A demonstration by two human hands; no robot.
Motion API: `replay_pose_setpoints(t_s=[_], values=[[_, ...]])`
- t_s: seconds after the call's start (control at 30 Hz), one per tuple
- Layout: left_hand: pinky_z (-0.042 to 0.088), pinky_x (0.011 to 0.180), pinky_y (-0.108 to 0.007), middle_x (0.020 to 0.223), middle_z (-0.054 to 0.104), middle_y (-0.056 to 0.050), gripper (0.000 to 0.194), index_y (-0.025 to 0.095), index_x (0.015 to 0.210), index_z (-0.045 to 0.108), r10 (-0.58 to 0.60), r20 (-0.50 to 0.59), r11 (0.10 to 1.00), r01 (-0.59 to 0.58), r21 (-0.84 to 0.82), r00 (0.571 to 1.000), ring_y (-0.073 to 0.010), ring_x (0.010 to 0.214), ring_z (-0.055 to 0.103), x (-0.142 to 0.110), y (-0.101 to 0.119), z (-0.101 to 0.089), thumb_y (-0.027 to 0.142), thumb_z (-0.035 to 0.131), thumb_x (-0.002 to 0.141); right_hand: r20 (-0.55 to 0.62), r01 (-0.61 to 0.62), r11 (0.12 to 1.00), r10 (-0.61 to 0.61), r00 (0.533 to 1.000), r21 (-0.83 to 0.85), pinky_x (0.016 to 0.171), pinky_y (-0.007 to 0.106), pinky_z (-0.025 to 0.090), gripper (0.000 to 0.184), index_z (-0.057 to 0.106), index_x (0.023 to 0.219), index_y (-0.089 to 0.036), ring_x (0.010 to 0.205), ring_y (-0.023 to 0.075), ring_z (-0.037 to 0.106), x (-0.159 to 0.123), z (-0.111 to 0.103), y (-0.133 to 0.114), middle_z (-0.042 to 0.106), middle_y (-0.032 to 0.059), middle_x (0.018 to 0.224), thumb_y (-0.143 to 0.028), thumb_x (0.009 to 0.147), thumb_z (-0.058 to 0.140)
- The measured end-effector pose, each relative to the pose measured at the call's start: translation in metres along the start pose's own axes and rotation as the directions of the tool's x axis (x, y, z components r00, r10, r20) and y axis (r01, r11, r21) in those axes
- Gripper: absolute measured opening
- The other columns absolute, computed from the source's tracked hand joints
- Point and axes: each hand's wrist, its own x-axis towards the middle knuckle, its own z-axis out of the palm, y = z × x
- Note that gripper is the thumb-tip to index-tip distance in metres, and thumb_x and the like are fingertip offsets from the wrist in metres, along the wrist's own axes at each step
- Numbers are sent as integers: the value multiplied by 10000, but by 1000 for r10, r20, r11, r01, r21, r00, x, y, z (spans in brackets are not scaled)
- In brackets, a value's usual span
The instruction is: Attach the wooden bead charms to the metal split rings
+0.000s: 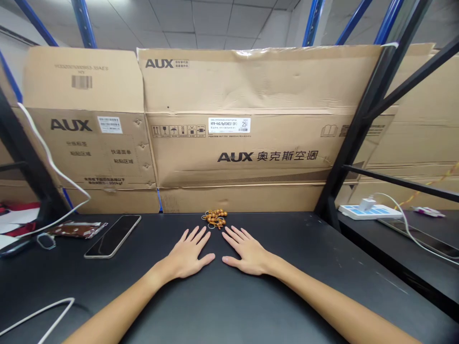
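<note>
Bead clump point(215, 220), no clear long axis, lies approx. 1 o'clock of L hand point(188, 254), 11 of R hand point(249, 254); both flat, fingers spread, abt. equally near.

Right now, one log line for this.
left hand: open, palm down; right hand: open, palm down; golden-brown round beads: on black tabletop, beyond both hands; black-screened rectangular phone: at left

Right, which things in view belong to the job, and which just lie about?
Likely belonging:
cluster of round, glossy brown beads, just beyond left hand and right hand

Lying about:
pale-edged, rectangular black phone
flat brown plastic packet
blue-and-white plastic power strip
</note>
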Motion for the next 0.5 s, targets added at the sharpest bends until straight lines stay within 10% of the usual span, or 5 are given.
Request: replay_pose_setpoints(t_s=[0.5], values=[[84,1153,-469,1535,201,-57,777,212,1484,218,21,47,998,-18,-64,999,-282,1422,134,-3,24,-9,687,289,873,18,-1,1000,1,1000,-8,1164,430,18,821,182,1488,-189,1431,253,31,-1,-2,-1,98,59,1550,-720,867,266]])
